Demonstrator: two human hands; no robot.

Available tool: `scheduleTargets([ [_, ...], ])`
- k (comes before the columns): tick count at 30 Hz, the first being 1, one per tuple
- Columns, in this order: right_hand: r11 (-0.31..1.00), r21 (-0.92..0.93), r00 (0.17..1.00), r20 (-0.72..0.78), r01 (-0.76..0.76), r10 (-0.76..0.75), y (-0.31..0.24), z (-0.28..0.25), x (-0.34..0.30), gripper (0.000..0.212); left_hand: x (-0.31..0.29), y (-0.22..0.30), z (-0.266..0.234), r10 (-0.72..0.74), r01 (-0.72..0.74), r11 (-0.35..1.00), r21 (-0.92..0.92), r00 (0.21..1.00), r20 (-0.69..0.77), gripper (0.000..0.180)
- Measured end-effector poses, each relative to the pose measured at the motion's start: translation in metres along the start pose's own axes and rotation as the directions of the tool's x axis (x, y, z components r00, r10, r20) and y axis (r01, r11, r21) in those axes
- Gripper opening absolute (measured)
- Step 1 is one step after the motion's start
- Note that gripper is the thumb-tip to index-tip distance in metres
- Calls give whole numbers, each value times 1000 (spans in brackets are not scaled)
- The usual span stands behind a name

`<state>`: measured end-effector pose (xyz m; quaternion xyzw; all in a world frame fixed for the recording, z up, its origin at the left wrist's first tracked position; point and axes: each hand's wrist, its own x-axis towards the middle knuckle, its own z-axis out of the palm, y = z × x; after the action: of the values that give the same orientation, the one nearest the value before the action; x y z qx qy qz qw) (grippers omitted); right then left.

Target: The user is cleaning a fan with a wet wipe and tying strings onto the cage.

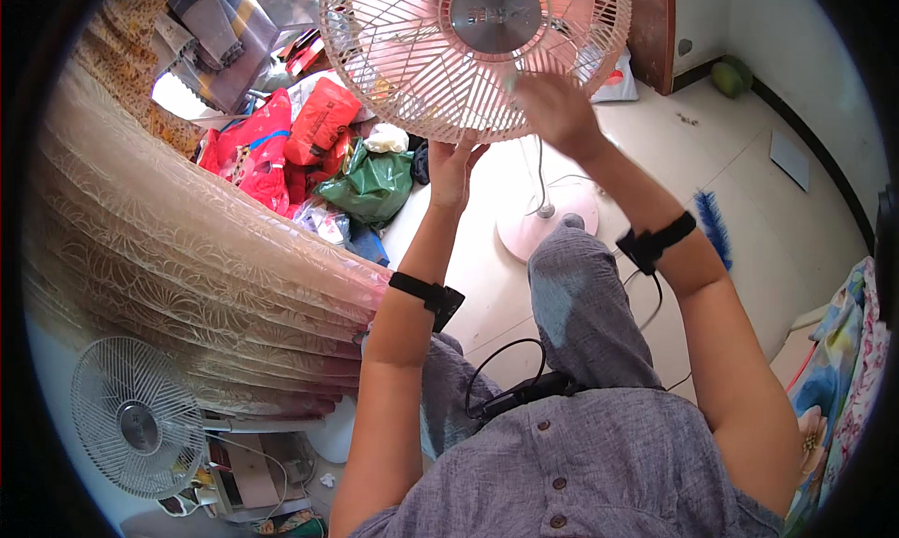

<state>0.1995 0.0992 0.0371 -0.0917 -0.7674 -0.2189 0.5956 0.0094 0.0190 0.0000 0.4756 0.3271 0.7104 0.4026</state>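
Observation:
A pink standing fan with a round wire grille (412, 88) and a silver hub (496, 14) fills the top middle. My left hand (453, 171) grips the lower rim of the grille, its fingers partly hidden by it. My right hand (559, 112) is against the front of the grille, just below and right of the hub. Its fingers are bent and somewhat blurred; something small and pale shows at their tips, too unclear to name. Below, the fan's round pink base (524, 227) rests on the tiled floor, in front of my knee.
Red, orange and green bags (370, 184) lie heaped at the left beside a lace curtain (206, 257). A second, white fan (140, 426) stands at lower left. A blue duster (713, 229), a flat white panel (789, 161) and a green melon-like object (731, 76) are at the right.

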Motion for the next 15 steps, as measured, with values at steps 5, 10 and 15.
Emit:
scheduleTargets([
  [5, 992, 127, 941, 337, -6, -37, -29, -4, -64, 22, 1, -5, -12, 8, -8, 1000, -7, 1000, 7, 40],
  [10, 981, 38, 938, 286, 193, -195, 9, -22, -46, 21, 3, -6, -8, -15, 15, 1000, -7, 1000, 20, 37],
  [15, 985, -169, 994, -109, -35, 17, 70, -43, 31, 22, 3, -3, -19, -42, 42, 999, 19, 999, 11, 44],
])
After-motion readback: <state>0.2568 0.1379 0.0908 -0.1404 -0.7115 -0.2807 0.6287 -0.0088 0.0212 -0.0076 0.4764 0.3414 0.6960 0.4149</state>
